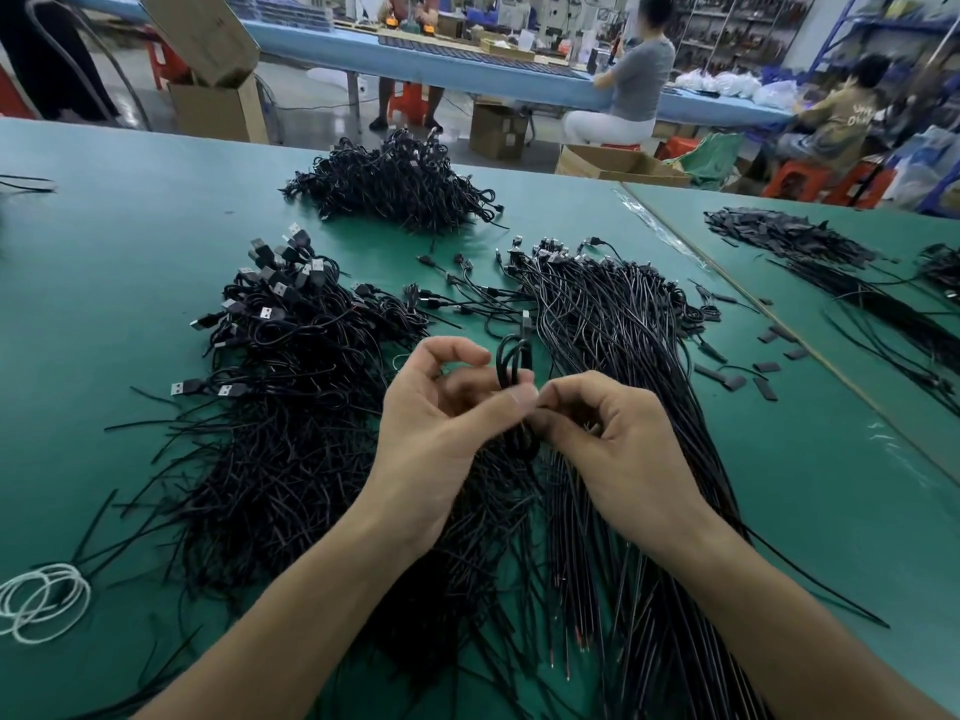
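Pinched between thumb and fingers of the left hand point(441, 407), a looped black cable point(514, 363) stands up above the middle of the green table point(104, 252), and the right hand point(618, 439) pinches its lower part. To the left lies a pile of USB cables point(291, 324), to the right a long cable bundle point(623, 324). Farther away sits another cable heap point(395, 187).

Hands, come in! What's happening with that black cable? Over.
Left hand pinches the looped cable. Right hand pinches it just below. Cable piles crowd the table underneath.
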`<move>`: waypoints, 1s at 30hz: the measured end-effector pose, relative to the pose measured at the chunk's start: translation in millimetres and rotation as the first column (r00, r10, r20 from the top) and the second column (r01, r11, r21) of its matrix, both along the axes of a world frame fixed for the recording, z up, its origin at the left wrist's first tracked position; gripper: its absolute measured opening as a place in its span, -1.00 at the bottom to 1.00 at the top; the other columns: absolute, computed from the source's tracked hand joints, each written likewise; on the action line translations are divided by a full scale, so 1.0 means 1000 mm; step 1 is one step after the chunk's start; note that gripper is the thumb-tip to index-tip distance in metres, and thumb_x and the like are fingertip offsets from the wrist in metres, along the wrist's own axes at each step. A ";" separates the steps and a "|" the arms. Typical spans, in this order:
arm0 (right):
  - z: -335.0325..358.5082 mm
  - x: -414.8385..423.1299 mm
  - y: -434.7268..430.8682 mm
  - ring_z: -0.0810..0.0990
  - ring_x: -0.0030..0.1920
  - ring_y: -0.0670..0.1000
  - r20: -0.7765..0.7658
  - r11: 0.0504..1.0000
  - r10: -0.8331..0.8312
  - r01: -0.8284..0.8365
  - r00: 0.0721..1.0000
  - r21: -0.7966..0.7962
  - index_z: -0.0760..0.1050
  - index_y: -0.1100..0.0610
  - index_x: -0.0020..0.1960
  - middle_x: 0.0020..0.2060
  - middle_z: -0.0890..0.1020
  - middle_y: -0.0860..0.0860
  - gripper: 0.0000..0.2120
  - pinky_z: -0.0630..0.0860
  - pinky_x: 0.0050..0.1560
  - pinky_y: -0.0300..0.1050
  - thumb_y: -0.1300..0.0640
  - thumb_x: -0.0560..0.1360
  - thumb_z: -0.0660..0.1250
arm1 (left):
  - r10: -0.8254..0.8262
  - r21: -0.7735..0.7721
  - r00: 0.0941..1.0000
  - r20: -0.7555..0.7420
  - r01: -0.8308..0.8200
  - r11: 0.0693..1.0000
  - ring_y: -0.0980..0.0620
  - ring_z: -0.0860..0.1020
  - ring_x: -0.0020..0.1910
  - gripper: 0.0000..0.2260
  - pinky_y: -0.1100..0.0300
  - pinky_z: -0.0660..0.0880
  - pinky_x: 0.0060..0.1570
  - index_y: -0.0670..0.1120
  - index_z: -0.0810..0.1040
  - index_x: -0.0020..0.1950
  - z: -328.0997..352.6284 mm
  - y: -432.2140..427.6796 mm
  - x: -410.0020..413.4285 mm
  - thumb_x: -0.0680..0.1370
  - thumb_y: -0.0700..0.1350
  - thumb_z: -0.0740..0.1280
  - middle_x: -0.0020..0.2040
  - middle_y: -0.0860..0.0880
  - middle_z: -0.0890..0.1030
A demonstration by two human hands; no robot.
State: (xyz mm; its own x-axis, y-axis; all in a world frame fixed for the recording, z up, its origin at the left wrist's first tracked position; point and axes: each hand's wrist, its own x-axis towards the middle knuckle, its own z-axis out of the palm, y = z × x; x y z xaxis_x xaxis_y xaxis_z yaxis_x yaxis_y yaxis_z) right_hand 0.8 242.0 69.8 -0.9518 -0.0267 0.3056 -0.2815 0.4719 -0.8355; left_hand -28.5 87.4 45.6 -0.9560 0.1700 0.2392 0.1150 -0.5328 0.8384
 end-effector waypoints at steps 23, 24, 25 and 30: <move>0.025 -0.002 0.013 0.51 -0.12 -0.10 -0.400 0.868 0.106 0.112 0.911 0.484 0.59 0.10 -0.08 -0.15 0.54 -0.13 -0.97 0.49 -0.10 -0.13 0.17 0.54 0.39 | -0.158 -0.111 0.986 -0.051 0.152 0.982 -0.15 0.71 -0.18 -0.82 0.07 0.64 -0.17 -0.05 0.52 0.01 -0.009 0.006 0.002 0.47 -0.18 0.46 -0.17 -0.19 0.69; 0.027 -0.002 0.013 0.52 -0.12 -0.08 -0.434 0.850 0.132 0.123 0.891 0.511 0.60 0.11 -0.08 -0.15 0.55 -0.10 -0.95 0.49 -0.09 -0.12 0.16 0.55 0.38 | -0.195 -0.078 0.980 -0.036 0.191 0.978 -0.15 0.70 -0.14 -0.78 0.07 0.63 -0.12 -0.10 0.52 0.05 -0.008 0.005 0.001 0.47 -0.24 0.45 -0.15 -0.19 0.70; 0.029 -0.002 0.013 0.52 -0.12 -0.05 -0.469 0.826 0.162 0.141 0.868 0.545 0.60 0.13 -0.08 -0.15 0.56 -0.07 -0.93 0.50 -0.08 -0.10 0.15 0.54 0.36 | -0.243 -0.043 0.970 -0.015 0.242 0.969 -0.14 0.70 -0.11 -0.75 0.07 0.62 -0.08 -0.15 0.51 0.09 -0.006 0.004 0.001 0.46 -0.30 0.44 -0.12 -0.19 0.70; 0.036 -0.002 0.018 0.54 -0.17 0.10 -0.580 0.713 0.275 0.242 0.767 0.658 0.61 0.16 -0.08 -0.17 0.60 0.01 -0.88 0.51 -0.17 0.09 0.16 0.59 0.34 | -0.502 0.253 0.864 0.044 0.476 0.842 -0.12 0.64 0.01 -0.44 -0.04 0.56 0.15 -0.26 0.50 0.26 0.002 -0.001 0.002 0.32 -0.12 0.56 0.01 -0.26 0.64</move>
